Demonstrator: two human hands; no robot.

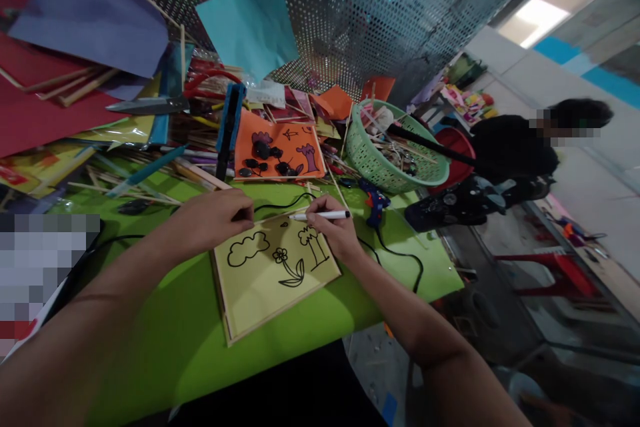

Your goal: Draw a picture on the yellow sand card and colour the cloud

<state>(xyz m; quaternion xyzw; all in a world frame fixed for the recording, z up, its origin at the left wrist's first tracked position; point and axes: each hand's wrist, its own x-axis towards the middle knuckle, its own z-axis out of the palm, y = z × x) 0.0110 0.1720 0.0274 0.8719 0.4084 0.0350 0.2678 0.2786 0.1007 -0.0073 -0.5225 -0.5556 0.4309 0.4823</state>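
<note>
A yellow sheet [265, 297] edged with thin wooden sticks lies tilted on the green table. Black line drawings of a cloud, a flower and a tree are on it, with a small mark near the top edge. My right hand [337, 230] is closed on a white marker [333, 215], its tip over the sheet's upper part. My left hand [225, 213] rests at the sheet's upper left corner, fingers curled under and closed; whether they hold anything is hidden.
Behind the sheet lies an orange picture [280, 137]. A green basket [400, 173] of sticks and a blue glue gun [374, 203] with a black cable are at the right. Scissors [150, 105] and papers crowd the left. A person [515, 147] sits farther right.
</note>
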